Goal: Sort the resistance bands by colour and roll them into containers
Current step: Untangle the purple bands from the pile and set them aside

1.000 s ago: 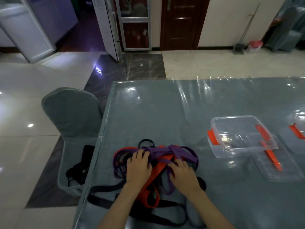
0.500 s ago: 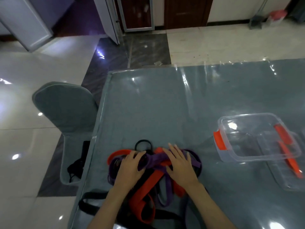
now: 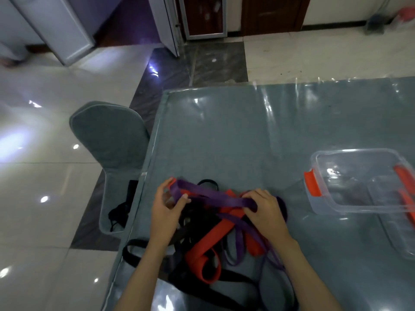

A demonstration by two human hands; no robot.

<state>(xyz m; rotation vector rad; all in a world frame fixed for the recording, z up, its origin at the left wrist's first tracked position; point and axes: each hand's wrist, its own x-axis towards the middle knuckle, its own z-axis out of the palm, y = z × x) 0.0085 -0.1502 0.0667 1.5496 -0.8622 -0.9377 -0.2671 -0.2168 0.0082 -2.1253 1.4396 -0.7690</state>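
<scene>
Left hand: the left hand [image 3: 165,209] reaches in from the 6 o'clock edge, forearm angled up toward 12 o'clock. Its thumb and curled fingers pinch the left end of a wide flat purple resistance band [image 3: 215,197], lifting that loop end just above the pile.
Right hand: the right hand [image 3: 266,212] comes in from 5 o'clock, palm down, fingers curled over the right end of the same purple band and gripping it, so the band stretches between the two hands.
Band pile: a tangle of flat rubber bands lies on the table at 6 o'clock, under and below both hands. It holds wide orange-red bands [image 3: 210,243], narrow black bands [image 3: 134,257] and thinner purple loops [image 3: 272,254], all overlapping.
Container: a clear rectangular plastic container with orange-red side clips [image 3: 314,185] sits open at 3 o'clock, well apart from the pile.
Table: a grey-blue tablecloth under a glossy clear plastic sheet [image 3: 224,135].
Chair: a grey fabric-covered chair [image 3: 110,135] stands at 9 o'clock beside the table edge, with a dark item on its seat that is too dim to make out.
</scene>
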